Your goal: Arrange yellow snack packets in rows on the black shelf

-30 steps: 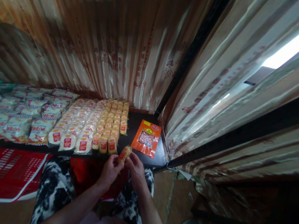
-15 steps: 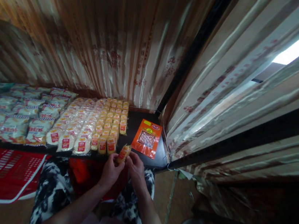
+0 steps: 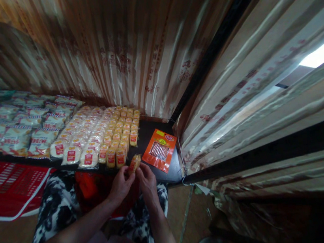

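One snack [image 3: 134, 163] at the table's [image 3: 145, 131] near edge.
My left hand [image 3: 121, 187] and right hand [image 3: 147, 181] pinch it, tilted, between fingertips. Counted: one flat orange pouch [image 3: 160, 150] to the right; three white packs [image 3: 88, 158] fronting their rows; yellow packs [image 3: 121, 157] too crowded to count surely. Bare black surface borders the pouch. Snack oblong, in shiny film.

I see the left forearm [image 3: 64, 239] slant in from the lower left, bare, its wrist nearly straight, while the right forearm [image 3: 165, 236] rises steeply beside it. In my view the left hand [image 3: 122, 186] and right hand [image 3: 148, 184] sit close together, apart by a narrow gap, backs largely toward me, with fingers [image 3: 125, 172] on both bent inward in a light pinch.
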Demonstrator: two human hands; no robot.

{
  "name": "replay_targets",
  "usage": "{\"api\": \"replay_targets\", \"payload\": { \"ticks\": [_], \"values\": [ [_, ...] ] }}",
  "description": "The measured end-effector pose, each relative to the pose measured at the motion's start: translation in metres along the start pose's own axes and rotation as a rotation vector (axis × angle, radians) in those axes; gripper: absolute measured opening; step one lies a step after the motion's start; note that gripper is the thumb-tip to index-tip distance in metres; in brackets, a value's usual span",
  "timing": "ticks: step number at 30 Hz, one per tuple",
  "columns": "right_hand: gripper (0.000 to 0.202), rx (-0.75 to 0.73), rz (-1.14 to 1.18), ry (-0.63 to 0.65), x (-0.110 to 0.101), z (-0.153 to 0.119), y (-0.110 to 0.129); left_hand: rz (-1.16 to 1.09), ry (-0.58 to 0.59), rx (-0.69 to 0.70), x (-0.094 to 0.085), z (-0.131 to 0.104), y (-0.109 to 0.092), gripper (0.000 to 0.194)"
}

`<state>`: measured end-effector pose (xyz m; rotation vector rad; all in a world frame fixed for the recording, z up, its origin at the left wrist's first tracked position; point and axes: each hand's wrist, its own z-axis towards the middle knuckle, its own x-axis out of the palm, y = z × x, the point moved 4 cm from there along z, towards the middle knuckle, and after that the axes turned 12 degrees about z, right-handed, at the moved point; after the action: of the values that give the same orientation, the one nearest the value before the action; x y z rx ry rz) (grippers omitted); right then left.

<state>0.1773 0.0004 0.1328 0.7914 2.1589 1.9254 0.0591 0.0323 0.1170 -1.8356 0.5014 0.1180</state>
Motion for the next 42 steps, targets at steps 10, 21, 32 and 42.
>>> {"api": "replay_targets", "payload": {
  "ticks": [10,21,32,42],
  "values": [
    [0.03,-0.005,0.002,0.004,0.003,-0.001,-0.001,-0.082,0.061,-0.049,0.001,-0.003,-0.007,0.036],
    [0.028,-0.051,-0.048,0.007,0.003,0.002,-0.001,0.01,-0.019,0.001,0.002,0.003,-0.006,0.031],
    [0.027,-0.103,-0.201,-0.043,0.005,0.01,0.003,0.064,-0.105,0.065,0.007,0.009,0.001,0.029],
    [0.027,-0.153,-0.285,-0.055,0.005,0.018,-0.002,-0.072,-0.066,0.022,0.008,0.011,0.009,0.039]
  ]
}}
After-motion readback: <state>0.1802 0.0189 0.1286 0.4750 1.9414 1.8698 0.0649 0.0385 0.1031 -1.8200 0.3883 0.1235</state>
